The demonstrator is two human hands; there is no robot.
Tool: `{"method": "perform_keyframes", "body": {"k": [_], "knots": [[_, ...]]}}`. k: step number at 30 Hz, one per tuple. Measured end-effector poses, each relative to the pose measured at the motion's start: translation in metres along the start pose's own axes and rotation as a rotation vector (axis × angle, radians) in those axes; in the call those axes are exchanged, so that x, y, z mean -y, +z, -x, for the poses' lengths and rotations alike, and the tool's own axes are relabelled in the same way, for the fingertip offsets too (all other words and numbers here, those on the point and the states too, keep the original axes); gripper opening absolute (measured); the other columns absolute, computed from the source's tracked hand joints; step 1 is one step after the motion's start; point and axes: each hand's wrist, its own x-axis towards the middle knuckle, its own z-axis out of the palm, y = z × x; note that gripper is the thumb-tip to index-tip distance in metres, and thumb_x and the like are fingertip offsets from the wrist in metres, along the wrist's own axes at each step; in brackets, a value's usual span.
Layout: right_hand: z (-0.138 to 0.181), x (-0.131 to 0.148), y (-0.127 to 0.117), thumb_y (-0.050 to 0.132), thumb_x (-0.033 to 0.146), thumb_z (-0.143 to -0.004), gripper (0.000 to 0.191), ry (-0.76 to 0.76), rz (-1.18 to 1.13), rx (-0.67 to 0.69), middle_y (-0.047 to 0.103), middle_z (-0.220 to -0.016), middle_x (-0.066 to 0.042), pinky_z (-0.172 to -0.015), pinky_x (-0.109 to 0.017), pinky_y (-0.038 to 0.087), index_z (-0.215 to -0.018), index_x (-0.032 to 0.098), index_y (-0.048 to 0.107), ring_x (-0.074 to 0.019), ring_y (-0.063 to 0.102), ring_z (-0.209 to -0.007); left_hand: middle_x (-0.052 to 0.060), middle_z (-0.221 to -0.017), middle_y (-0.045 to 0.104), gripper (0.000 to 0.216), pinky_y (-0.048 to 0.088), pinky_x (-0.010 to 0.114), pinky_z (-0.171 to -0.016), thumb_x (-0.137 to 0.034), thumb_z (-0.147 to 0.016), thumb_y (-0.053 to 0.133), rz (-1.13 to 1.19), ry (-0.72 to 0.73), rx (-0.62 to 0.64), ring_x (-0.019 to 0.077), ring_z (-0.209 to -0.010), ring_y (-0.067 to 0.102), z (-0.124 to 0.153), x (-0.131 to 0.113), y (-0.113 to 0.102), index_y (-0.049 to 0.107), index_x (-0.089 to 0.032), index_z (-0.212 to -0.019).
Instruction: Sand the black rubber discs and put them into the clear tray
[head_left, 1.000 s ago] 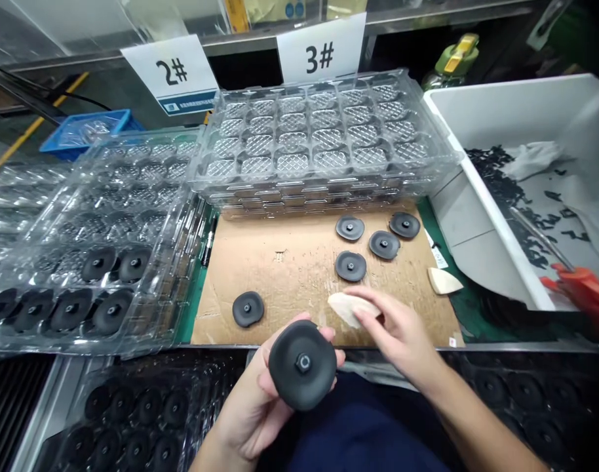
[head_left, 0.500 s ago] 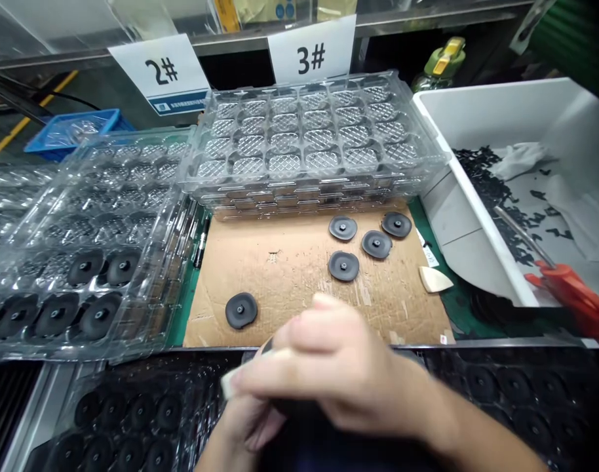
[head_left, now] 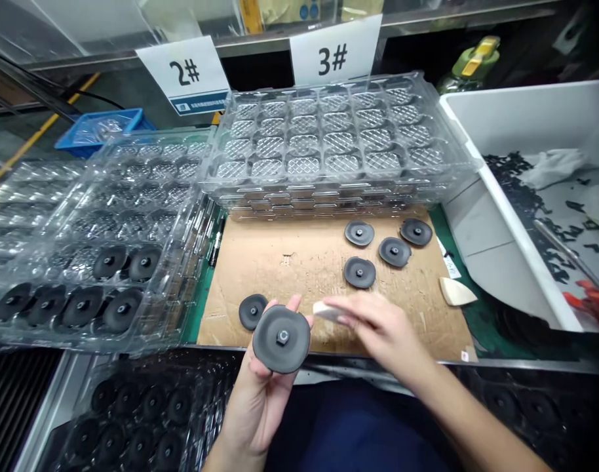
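My left hand holds up a round black rubber disc by its edge, its dished face and small central nut turned toward me. Just to the right, my right hand pinches a small white pad, perhaps an eraser or felt block, a short way apart from the disc. Behind the left fingers a similar disc lies on the cardboard sheet. Several more discs, among them one nearest the right hand, lie farther back on the cardboard.
Stacked clear trays stand behind the cardboard. At the left, another clear tray holds several black discs. A white bin with black scraps stands right, near a cream wedge. Trays of discs sit below the table edge.
My hands were together, blurred, over the near edge; now they are apart. The left hand shows the disc face-up, and the right hand with the white pad has moved right. The view has shifted slightly.
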Motion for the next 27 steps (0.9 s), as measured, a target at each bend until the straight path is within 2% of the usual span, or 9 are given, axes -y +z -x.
{"method": "perform_keyframes", "body": {"k": [3, 5, 9, 11, 14, 17, 22, 25, 27], "knots": [[0.021, -0.020, 0.022, 0.043, 0.015, -0.089, 0.032, -0.007, 0.008, 0.100, 0.066, -0.090, -0.001, -0.070, -0.030, 0.041, -0.114, 0.028, 0.056, -0.0150, 0.059, -0.079, 0.003, -0.121, 0.061, 0.060, 0.046, 0.030, -0.093, -0.042, -0.058, 0.073, 0.006, 0.002, 0.005, 0.0256, -0.108, 0.057, 0.000, -0.003, 0.001, 0.058, -0.030, -0.115], [0.023, -0.016, 0.023, 0.045, 0.015, -0.088, 0.030, 0.016, 0.011, 0.086, 0.066, -0.090, -0.001, -0.072, -0.031, 0.042, -0.112, 0.027, 0.058, -0.0152, 0.059, -0.079, 0.002, -0.120, 0.062, 0.059, 0.046, 0.030, -0.093, -0.041, -0.058, 0.073, -0.001, -0.017, 0.018, 0.0251, -0.107, 0.058, -0.001, -0.002, 0.004, 0.058, -0.030, -0.114], [0.004, 0.031, -0.005, 0.049, 0.019, -0.087, 0.031, 0.045, -0.110, -0.210, 0.063, -0.106, -0.002, -0.079, -0.030, 0.045, -0.116, 0.024, 0.055, -0.0156, 0.058, -0.092, 0.001, -0.118, 0.063, 0.055, 0.046, 0.028, -0.092, -0.036, -0.060, 0.075, -0.020, -0.018, 0.010, 0.0216, -0.106, 0.059, -0.001, 0.004, 0.011, 0.059, -0.031, -0.112], [-0.004, 0.060, -0.016, 0.049, 0.017, -0.086, 0.034, -0.080, -0.134, -0.311, 0.063, -0.107, -0.005, -0.079, -0.030, 0.045, -0.119, 0.018, 0.052, -0.0160, 0.058, -0.090, -0.001, -0.113, 0.065, 0.045, 0.046, 0.024, -0.091, -0.033, -0.065, 0.072, -0.029, 0.004, -0.027, 0.0177, -0.105, 0.059, 0.000, 0.007, 0.013, 0.061, -0.031, -0.109], [-0.008, 0.087, -0.021, 0.045, 0.013, -0.086, 0.031, -0.266, -0.127, -0.187, 0.066, -0.095, -0.007, -0.076, -0.031, 0.045, -0.116, 0.011, 0.054, -0.0160, 0.058, -0.080, -0.002, -0.112, 0.065, 0.039, 0.045, 0.023, -0.092, -0.034, -0.070, 0.068, -0.047, -0.005, -0.044, 0.0170, -0.106, 0.058, 0.000, 0.007, 0.012, 0.061, -0.032, -0.109], [-0.010, 0.091, -0.019, 0.046, 0.012, -0.086, 0.026, -0.216, -0.162, 0.036, 0.066, -0.093, -0.003, -0.072, -0.025, 0.045, -0.109, 0.015, 0.058, -0.0124, 0.058, -0.079, -0.003, -0.115, 0.063, 0.049, 0.046, 0.025, -0.091, -0.037, -0.065, 0.072, -0.064, 0.041, -0.033, 0.0186, -0.105, 0.058, -0.002, 0.004, 0.009, 0.058, -0.035, -0.111], [-0.018, 0.087, -0.014, 0.041, 0.015, -0.089, 0.028, -0.297, -0.089, -0.185, 0.064, -0.093, -0.007, -0.072, -0.030, 0.042, -0.114, 0.011, 0.053, -0.0146, 0.057, -0.080, -0.005, -0.108, 0.067, 0.036, 0.047, 0.012, -0.081, -0.030, -0.065, 0.073, -0.006, -0.075, 0.088, 0.0113, -0.099, 0.061, 0.001, 0.003, 0.011, 0.065, -0.032, -0.100], [-0.006, 0.085, -0.023, 0.043, 0.011, -0.087, 0.026, -0.365, -0.141, -0.042, 0.064, -0.088, -0.004, -0.071, -0.026, 0.042, -0.111, 0.013, 0.055, -0.0122, 0.056, -0.078, -0.004, -0.112, 0.066, 0.047, 0.047, 0.020, -0.088, -0.031, -0.062, 0.075, -0.030, -0.108, 0.079, 0.0150, -0.100, 0.061, 0.004, -0.002, 0.011, 0.062, -0.033, -0.107], [0.005, 0.083, -0.032, 0.046, 0.010, -0.086, 0.025, -0.274, -0.116, 0.025, 0.063, -0.083, -0.002, -0.068, -0.023, 0.041, -0.108, 0.015, 0.056, -0.0107, 0.055, -0.072, -0.001, -0.116, 0.064, 0.052, 0.046, 0.026, -0.092, -0.033, -0.060, 0.075, -0.064, -0.113, 0.072, 0.0195, -0.104, 0.059, 0.004, -0.004, 0.009, 0.061, -0.033, -0.110]]}}
